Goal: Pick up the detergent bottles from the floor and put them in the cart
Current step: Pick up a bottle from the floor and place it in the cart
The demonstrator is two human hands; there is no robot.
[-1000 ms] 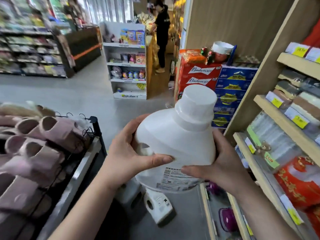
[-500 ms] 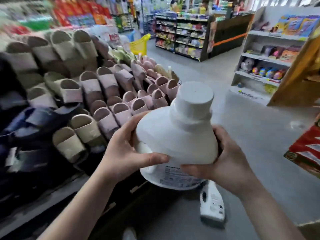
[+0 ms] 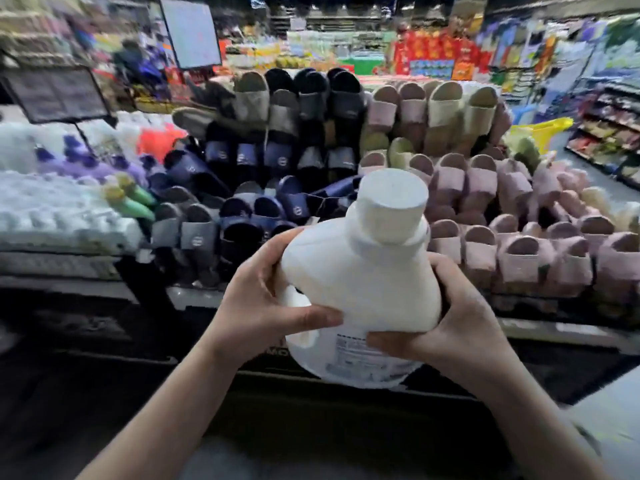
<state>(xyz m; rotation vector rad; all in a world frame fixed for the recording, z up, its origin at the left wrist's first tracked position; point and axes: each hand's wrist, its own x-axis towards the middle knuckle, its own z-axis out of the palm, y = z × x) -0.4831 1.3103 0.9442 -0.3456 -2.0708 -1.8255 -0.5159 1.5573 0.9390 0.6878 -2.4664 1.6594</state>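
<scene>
A large white detergent bottle (image 3: pixel 367 275) with a wide white cap is held up in front of me, its printed label facing down toward me. My left hand (image 3: pixel 256 306) grips its left side by the handle, thumb across the front. My right hand (image 3: pixel 446 317) grips the right side and underside. No cart is in view, and no bottles on the floor are visible.
A display stand (image 3: pixel 214 292) right ahead is packed with slippers: dark blue ones (image 3: pixel 249 188) at centre, pink ones (image 3: pixel 519 244) at right. White packaged goods (image 3: pixel 59 209) lie at left. Store shelves (image 3: pixel 613 133) line the far right, across an aisle.
My view has swung left, from the aisle and wooden shelves to facing the slipper display. The bottle stays held in both hands; the bottle on the floor has left the view.
</scene>
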